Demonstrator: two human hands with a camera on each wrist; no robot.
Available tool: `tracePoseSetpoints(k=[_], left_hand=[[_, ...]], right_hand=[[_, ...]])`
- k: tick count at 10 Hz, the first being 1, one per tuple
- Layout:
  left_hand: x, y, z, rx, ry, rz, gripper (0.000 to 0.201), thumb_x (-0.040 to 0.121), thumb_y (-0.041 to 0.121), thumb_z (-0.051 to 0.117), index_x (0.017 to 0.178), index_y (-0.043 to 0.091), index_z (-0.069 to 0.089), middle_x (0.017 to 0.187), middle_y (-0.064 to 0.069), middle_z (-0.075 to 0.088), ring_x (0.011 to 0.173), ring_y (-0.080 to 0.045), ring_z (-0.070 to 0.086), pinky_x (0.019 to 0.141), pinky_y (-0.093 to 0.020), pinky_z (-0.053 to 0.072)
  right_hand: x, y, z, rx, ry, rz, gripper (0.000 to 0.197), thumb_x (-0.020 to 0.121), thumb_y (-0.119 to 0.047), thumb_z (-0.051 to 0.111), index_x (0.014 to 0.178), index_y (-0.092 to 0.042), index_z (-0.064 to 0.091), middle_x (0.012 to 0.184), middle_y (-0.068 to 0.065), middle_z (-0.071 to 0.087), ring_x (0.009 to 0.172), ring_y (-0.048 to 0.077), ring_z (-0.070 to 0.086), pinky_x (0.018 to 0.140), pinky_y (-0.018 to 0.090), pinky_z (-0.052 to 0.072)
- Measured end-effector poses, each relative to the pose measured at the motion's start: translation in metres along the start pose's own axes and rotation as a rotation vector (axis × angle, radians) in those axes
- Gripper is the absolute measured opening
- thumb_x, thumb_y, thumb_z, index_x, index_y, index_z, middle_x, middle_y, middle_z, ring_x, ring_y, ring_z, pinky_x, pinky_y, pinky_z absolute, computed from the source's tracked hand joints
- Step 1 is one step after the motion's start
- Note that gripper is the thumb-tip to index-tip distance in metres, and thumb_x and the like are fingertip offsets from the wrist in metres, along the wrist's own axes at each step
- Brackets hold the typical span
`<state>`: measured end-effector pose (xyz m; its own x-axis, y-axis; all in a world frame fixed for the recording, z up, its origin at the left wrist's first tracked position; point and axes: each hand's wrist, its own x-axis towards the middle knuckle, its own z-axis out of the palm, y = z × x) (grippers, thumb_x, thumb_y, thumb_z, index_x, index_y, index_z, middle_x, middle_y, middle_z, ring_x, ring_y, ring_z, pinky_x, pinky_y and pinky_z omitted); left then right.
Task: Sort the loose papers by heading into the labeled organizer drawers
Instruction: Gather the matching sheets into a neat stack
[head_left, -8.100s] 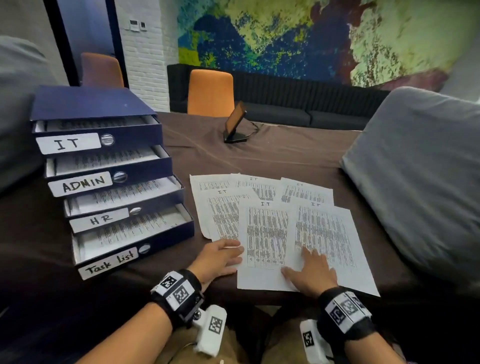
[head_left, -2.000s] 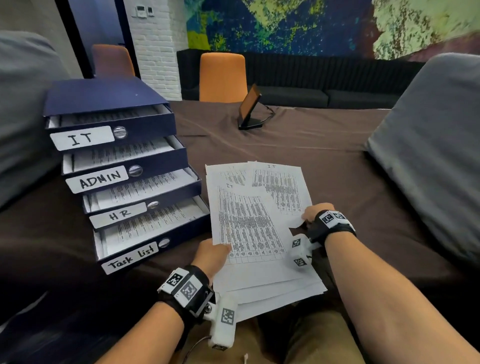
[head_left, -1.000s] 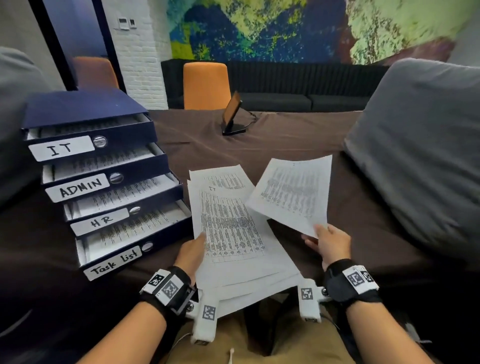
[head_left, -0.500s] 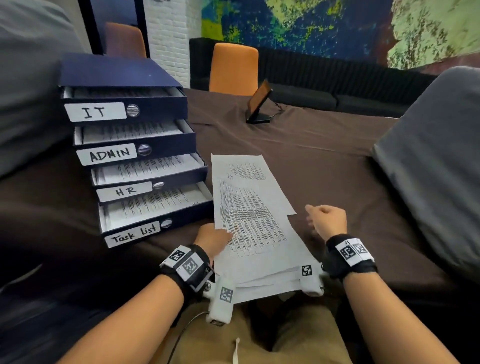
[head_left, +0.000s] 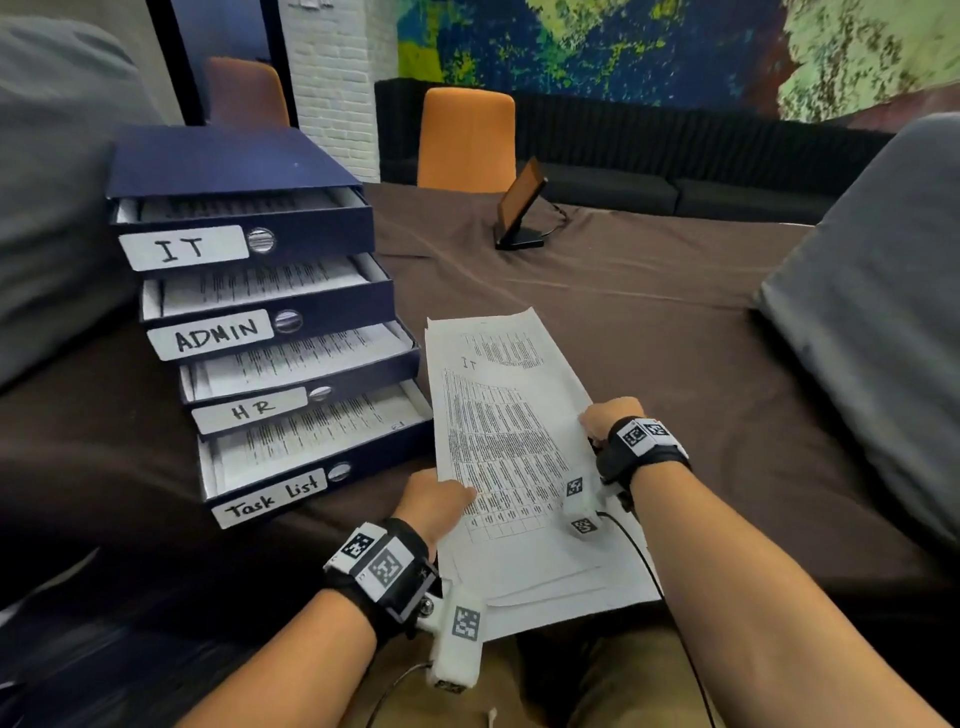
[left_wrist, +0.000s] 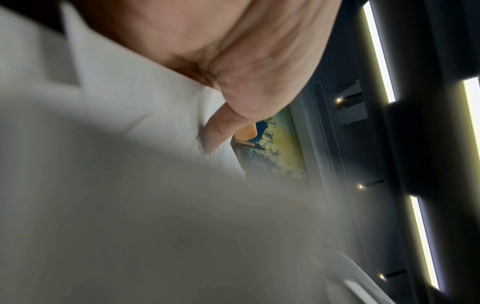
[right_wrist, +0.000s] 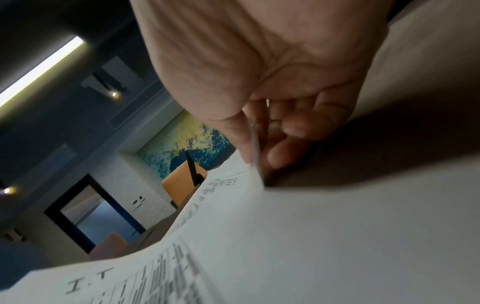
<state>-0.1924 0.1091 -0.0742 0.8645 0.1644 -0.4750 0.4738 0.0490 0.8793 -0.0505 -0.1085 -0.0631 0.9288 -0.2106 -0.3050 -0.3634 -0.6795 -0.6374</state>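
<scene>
**Both hands on the gathered stack of papers, beside the drawers**

The person sits at a table (head_left: 649, 322) covered in dark brown cloth, holding a stack of papers (head_left: 498, 431) by both side edges. The sheets lie roughly squared together, the near end hanging over the table's near edge above the lap, the far end resting on the cloth. The top sheet carries the heading "IT" above dense printed columns.

The left hand (head_left: 436, 501) grips the stack's left edge, thumb laid flat on the top sheet; in the left wrist view the thumb (left_wrist: 215, 133) presses down on the paper. The right hand (head_left: 605, 418) pinches the right edge farther along; the right wrist view shows the sheet's edge caught between thumb and curled fingers (right_wrist: 280, 156).

Just to the left of the papers stands the navy organizer (head_left: 234, 171), four drawers stepped out toward the person, each part-open with printed sheets inside. Top to bottom the labels read IT drawer (head_left: 244, 228), ADMIN drawer (head_left: 270, 306), HR drawer (head_left: 301, 374) and Task List drawer (head_left: 317, 447). The stack's left edge lies close to the lowest drawer's right corner.

Far across the table a small screen (head_left: 519, 208) leans on its stand, with an orange chair (head_left: 465, 137) behind it. A grey cushion (head_left: 878, 312) fills the right side.
</scene>
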Motion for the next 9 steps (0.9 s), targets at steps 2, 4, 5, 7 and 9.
tracePoseSetpoints(k=[2, 4, 5, 7, 9], left_hand=[[0.0, 0.0, 0.0, 0.018, -0.014, 0.013, 0.026, 0.093, -0.01, 0.056, 0.117, -0.003, 0.066, 0.104, -0.013, 0.069, 0.091, -0.027, 0.066, 0.062, -0.026, 0.051], [-0.003, 0.0, 0.002, -0.012, 0.012, 0.014, 0.021, 0.092, -0.007, 0.05, 0.101, 0.001, 0.067, 0.101, -0.015, 0.071, 0.088, -0.029, 0.068, 0.064, -0.028, 0.054], [-0.003, 0.001, 0.004, -0.018, 0.036, 0.01, 0.021, 0.093, -0.006, 0.046, 0.086, 0.002, 0.064, 0.096, -0.016, 0.067, 0.082, -0.028, 0.063, 0.068, -0.029, 0.05], [-0.011, 0.003, 0.004, 0.005, 0.027, -0.023, 0.023, 0.097, -0.005, 0.044, 0.088, 0.002, 0.063, 0.102, -0.019, 0.068, 0.094, -0.033, 0.066, 0.085, -0.039, 0.053], [-0.014, 0.004, 0.005, -0.065, 0.038, -0.024, 0.019, 0.104, 0.013, 0.048, 0.104, 0.004, 0.065, 0.102, -0.015, 0.071, 0.089, -0.03, 0.068, 0.077, -0.036, 0.054]], right_hand=[[0.008, 0.068, -0.037, 0.276, 0.112, 0.094, 0.033, 0.095, -0.006, 0.053, 0.125, 0.009, 0.057, 0.118, 0.023, 0.066, 0.106, 0.034, 0.068, 0.085, 0.04, 0.06], [-0.05, 0.132, -0.079, 0.501, 0.014, 0.159, 0.029, 0.095, 0.005, 0.054, 0.123, 0.011, 0.055, 0.096, 0.019, 0.064, 0.086, 0.033, 0.067, 0.08, 0.039, 0.06], [-0.058, 0.154, -0.082, 0.769, 0.214, 0.145, 0.022, 0.096, 0.008, 0.048, 0.116, 0.012, 0.056, 0.099, 0.022, 0.062, 0.079, 0.033, 0.067, 0.071, 0.034, 0.062], [-0.068, 0.145, -0.069, 1.132, 0.582, -0.009, 0.018, 0.096, 0.001, 0.044, 0.09, 0.002, 0.061, 0.087, 0.014, 0.067, 0.055, 0.015, 0.071, 0.047, 0.018, 0.054], [-0.085, 0.119, -0.048, 0.991, 0.314, -0.064, 0.021, 0.101, -0.009, 0.048, 0.088, -0.007, 0.065, 0.086, 0.014, 0.07, 0.06, 0.016, 0.072, 0.048, 0.018, 0.054]])
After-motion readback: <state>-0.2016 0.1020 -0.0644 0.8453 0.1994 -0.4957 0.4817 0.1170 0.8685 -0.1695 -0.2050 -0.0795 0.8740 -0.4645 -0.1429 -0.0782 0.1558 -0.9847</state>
